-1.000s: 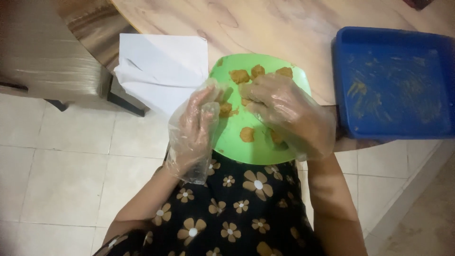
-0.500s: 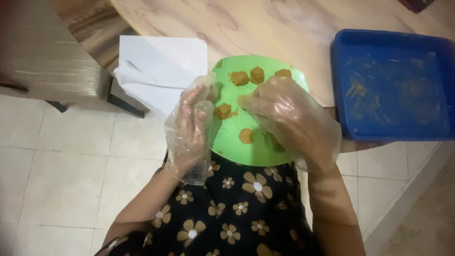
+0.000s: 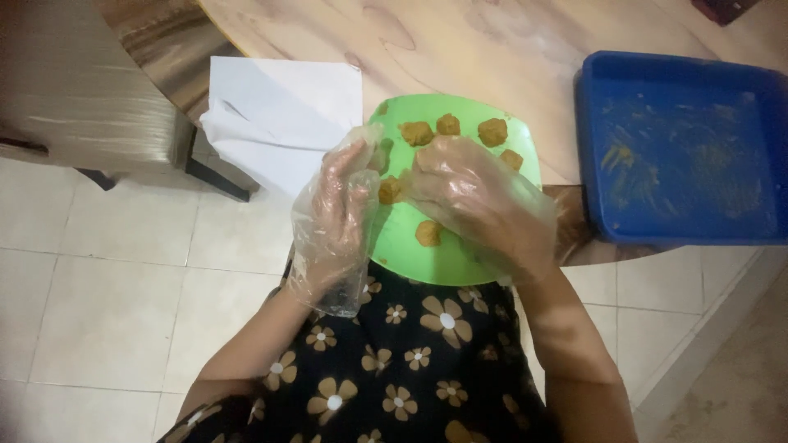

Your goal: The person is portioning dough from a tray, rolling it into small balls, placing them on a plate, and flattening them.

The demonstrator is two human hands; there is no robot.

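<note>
Head view: a bright green plate is seen at the edge of a round wooden table, its near rim reaching out over the table edge towards the body. Both hands are covered by loose clear plastic gloves. The left hand is held at the plate's left rim, fingers curled inward, and the right hand is spread over the middle of the plate, palm down, fingers bent. A small brown-orange lump of food is pinched between the fingertips of the two hands, just above the plate's left half; both hands are closed on it.

Several more lumps of the same kind are laid on the plate: three in a row near the far rim, one just beside the right hand's knuckles, and one on the near half, partly under the right hand.

A blue plastic tray smeared with yellowish residue is set to the right of the plate, near but apart from it. A sheet of white paper is laid to the left of the plate and hangs over the table edge. A chair is placed at the far left, over a pale tiled floor. A dark garment with pale flowers is worn below.
</note>
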